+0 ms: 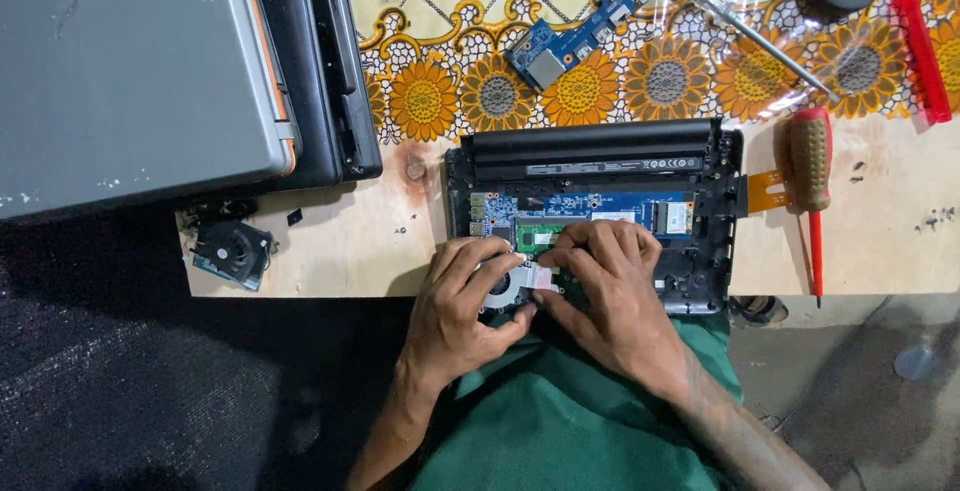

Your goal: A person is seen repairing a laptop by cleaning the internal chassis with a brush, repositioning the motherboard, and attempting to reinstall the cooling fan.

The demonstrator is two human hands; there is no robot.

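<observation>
You're mid-way through seating the silver fan part (pixel 522 281) in the opened laptop base (pixel 595 213) at the counter (pixel 340 246) edge. Left hand (pixel 468 306) and right hand (pixel 605 286) both pinch it; next calls for even, gentle pressure.

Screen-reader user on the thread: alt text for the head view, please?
Both hands, left hand and right hand, press their fingers onto a small metal part inside an opened laptop base on a wooden board. A loose fan, stacked laptops, a small blue circuit board and screwdrivers lie around it.
</observation>
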